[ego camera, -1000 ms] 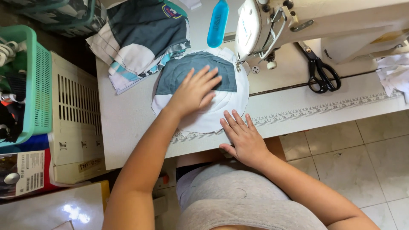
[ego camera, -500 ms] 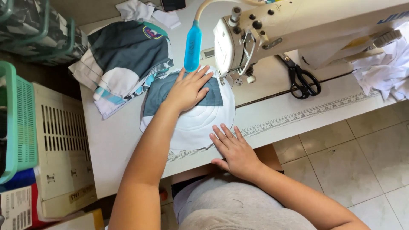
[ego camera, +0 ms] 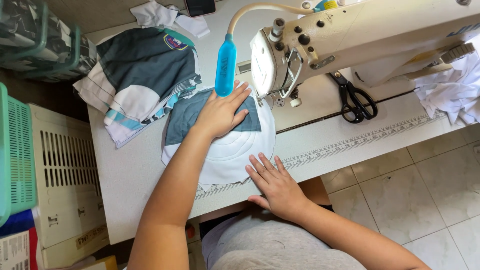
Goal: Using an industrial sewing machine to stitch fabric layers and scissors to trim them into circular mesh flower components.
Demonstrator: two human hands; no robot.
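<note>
A white and dark teal fabric piece point(ego camera: 227, 150) lies flat on the white sewing table point(ego camera: 130, 170). My left hand point(ego camera: 220, 112) presses flat on its teal part, fingers spread, close to the needle area of the cream sewing machine point(ego camera: 350, 35). My right hand point(ego camera: 272, 182) rests flat at the table's front edge, fingertips on the white fabric's lower rim. A blue lamp head point(ego camera: 225, 65) on a flexible neck hangs just above my left hand.
Black scissors point(ego camera: 356, 100) lie on the table right of the machine head. A pile of teal and white garments point(ego camera: 142, 75) sits at the back left. White cloth point(ego camera: 450, 95) lies at the far right. A cream crate point(ego camera: 62, 165) and green basket point(ego camera: 17, 150) stand left.
The view has shifted so the table sits lower and left. My left hand has slid the fabric toward the machine's needle. My right hand stays at the front edge.
</note>
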